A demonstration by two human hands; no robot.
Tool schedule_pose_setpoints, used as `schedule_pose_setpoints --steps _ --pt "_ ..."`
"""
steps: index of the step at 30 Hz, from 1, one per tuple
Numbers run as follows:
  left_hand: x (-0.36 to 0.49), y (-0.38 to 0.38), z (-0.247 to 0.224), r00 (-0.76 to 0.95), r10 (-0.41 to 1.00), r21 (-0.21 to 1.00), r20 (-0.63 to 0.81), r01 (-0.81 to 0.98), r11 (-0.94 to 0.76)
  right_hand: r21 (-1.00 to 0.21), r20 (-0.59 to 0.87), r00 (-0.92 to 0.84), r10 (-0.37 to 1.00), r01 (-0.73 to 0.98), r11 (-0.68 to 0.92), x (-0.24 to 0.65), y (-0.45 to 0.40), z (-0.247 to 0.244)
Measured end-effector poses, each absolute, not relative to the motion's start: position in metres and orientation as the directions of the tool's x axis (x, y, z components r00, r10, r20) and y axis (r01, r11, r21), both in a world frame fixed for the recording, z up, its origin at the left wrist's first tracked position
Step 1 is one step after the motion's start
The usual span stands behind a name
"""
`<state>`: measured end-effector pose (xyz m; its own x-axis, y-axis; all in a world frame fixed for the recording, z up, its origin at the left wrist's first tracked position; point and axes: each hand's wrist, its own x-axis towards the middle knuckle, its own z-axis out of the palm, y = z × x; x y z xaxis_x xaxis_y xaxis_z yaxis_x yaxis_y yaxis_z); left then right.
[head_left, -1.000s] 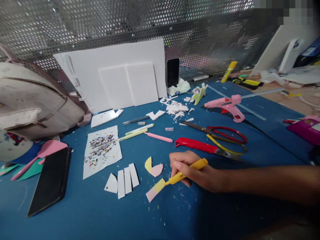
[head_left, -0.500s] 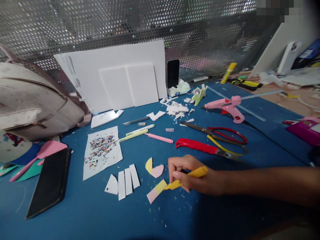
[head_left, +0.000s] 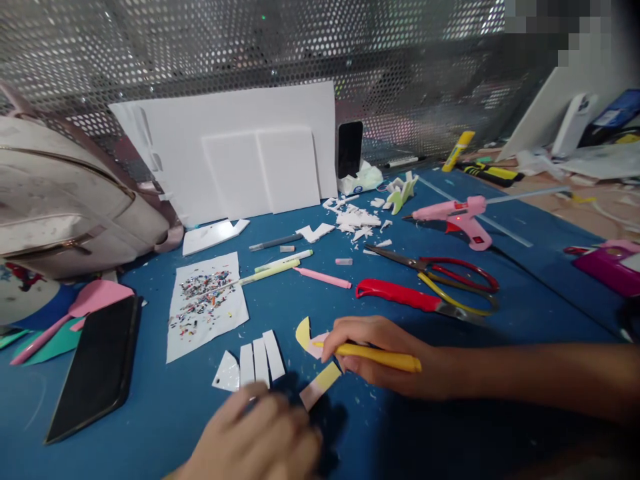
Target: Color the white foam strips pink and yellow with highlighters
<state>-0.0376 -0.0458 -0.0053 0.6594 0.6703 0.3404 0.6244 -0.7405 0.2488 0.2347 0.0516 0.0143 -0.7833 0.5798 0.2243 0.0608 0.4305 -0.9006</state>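
My right hand [head_left: 380,353] is closed around a yellow marker [head_left: 383,355], its tip over a pink piece [head_left: 317,348] that joins a yellow piece [head_left: 303,333]. Just below lies a small strip [head_left: 320,385], half yellow and half pink. My left hand [head_left: 260,433] is at the lower edge, knuckles up and blurred, just short of the strip and the white strips. Its fingertips are hidden, so I cannot see whether it holds anything. Several white strips [head_left: 261,359] and a white pointed piece with a hole [head_left: 227,373] lie beyond it.
Beyond my right hand lie a red-handled cutter [head_left: 397,295], scissors [head_left: 420,263] and a pink glue gun [head_left: 465,217]. Pens [head_left: 324,277] lie mid-table near a paper with coloured bits [head_left: 205,307]. A black phone [head_left: 97,367] and a backpack [head_left: 75,193] are left; white boards [head_left: 225,113] stand behind.
My left hand has come into view from the bottom edge. My right hand has shifted the marker's tip up and left, from the strip to the pink piece, and the marker lies flatter.
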Motion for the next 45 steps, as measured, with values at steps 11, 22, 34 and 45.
schedule_pose_setpoints --steps 11,22,34,45 --pt "-0.019 -0.016 -0.003 0.531 0.742 0.336 0.409 0.668 -0.664 -0.88 0.228 -0.844 0.486 0.035 0.473 0.237 0.052 0.012" --pt "-0.029 -0.003 0.018 0.572 0.758 0.397 0.313 0.646 -0.652 -0.958 0.278 -0.633 0.722 -0.126 0.258 0.244 0.051 0.016" --pt "-0.061 0.054 0.048 0.762 0.628 0.441 0.159 0.514 -0.736 -0.956 0.282 -0.638 0.717 -0.122 0.267 0.245 0.052 0.011" --pt "-0.055 0.061 0.046 0.791 0.609 0.44 0.051 0.53 -0.725 -0.945 0.273 -0.635 0.722 -0.038 0.324 0.245 0.051 0.016"
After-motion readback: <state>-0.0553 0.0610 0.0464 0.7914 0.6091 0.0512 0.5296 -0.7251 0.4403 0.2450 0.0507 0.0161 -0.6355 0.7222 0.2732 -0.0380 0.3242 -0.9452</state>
